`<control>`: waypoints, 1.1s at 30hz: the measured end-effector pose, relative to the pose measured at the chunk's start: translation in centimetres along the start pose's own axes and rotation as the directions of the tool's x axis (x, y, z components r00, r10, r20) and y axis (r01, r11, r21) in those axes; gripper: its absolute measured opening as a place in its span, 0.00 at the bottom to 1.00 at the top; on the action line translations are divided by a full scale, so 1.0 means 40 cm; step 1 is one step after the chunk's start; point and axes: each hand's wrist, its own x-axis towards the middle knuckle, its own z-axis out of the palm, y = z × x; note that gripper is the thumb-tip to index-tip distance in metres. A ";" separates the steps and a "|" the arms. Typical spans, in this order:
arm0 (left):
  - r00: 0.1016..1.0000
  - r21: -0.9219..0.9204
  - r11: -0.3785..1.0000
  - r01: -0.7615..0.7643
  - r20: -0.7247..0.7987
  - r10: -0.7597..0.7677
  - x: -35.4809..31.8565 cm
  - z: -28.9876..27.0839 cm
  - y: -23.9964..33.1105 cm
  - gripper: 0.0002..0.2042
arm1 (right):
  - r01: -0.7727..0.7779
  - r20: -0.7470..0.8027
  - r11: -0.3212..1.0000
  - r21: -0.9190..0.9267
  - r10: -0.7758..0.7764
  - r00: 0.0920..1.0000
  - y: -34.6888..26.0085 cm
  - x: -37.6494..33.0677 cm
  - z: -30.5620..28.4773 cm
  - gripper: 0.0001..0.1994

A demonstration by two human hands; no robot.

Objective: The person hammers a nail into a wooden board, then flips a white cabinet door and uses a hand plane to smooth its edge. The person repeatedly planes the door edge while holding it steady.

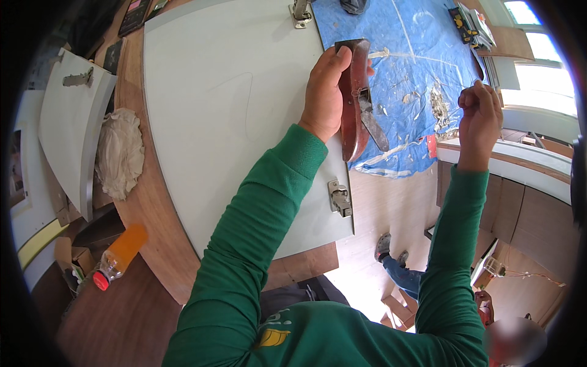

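My left hand (324, 95) grips a reddish-brown wooden hand plane (353, 131), its thumb along the upper end and fingers round the far side. A grey metal blade (374, 127) sticks out of the plane's slot. The plane is at the right edge of a white cabinet door (214, 134), which lies flat on a wooden surface. Metal hinges (339, 199) sit along that edge. Off to the right, my right hand (481, 119) is raised with its fingers curled together, apart from the plane; whether something small is in it is hidden.
A blue tarp (397, 98) with shavings covers the floor beyond the door. On the left are a crumpled cloth (120, 156), another white panel (70, 116) with a hinge, and an orange drink bottle (122, 254). Another person's leg (403, 278) shows at lower right, near cabinets (507, 205).
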 end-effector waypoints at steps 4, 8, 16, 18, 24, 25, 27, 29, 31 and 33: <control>1.000 -0.016 1.000 0.010 -0.002 -0.010 0.004 0.007 -0.006 0.27 | -0.115 0.038 0.803 -0.585 0.168 0.985 0.050 -0.008 0.004 0.18; 0.999 -0.075 0.997 0.022 -0.044 -0.025 -0.004 0.008 0.002 0.23 | 0.151 0.345 0.914 -0.376 -0.013 0.939 0.028 -0.132 0.154 0.22; 0.999 -0.119 0.993 0.001 -0.032 -0.005 0.000 0.006 -0.004 0.23 | 0.620 0.489 0.667 -0.413 -0.411 0.769 0.010 -0.216 0.275 0.15; 1.000 -0.116 0.993 0.001 -0.030 -0.005 0.002 0.008 -0.004 0.23 | 0.610 0.489 0.680 -0.408 -0.401 0.775 0.022 -0.213 0.273 0.14; 0.999 -0.159 0.987 0.022 -0.025 -0.027 0.002 0.003 -0.001 0.23 | 0.401 0.515 0.872 -0.282 -0.215 0.830 0.011 -0.188 0.276 0.09; 0.999 -0.169 0.985 0.033 -0.015 -0.036 0.001 0.000 -0.001 0.23 | 0.399 0.524 0.869 -0.291 -0.204 0.827 0.000 -0.183 0.280 0.07; 0.998 -0.188 0.980 0.061 0.008 -0.060 -0.006 0.002 0.006 0.23 | 0.392 0.539 0.866 -0.311 -0.179 0.823 -0.020 -0.179 0.288 0.04; 0.999 -0.188 0.982 0.037 0.009 -0.036 0.000 -0.002 0.000 0.23 | 0.398 0.533 0.869 -0.293 -0.197 0.823 -0.013 -0.176 0.296 0.03; 1.000 -0.177 0.984 0.019 0.003 -0.018 0.003 -0.004 -0.007 0.23 | 0.292 0.453 0.919 -0.264 -0.149 0.879 0.002 -0.171 0.296 0.03; 1.000 -0.152 0.988 0.004 -0.014 -0.006 0.004 -0.005 -0.009 0.23 | 0.067 0.302 0.980 -0.189 -0.007 0.953 0.027 -0.160 0.285 0.04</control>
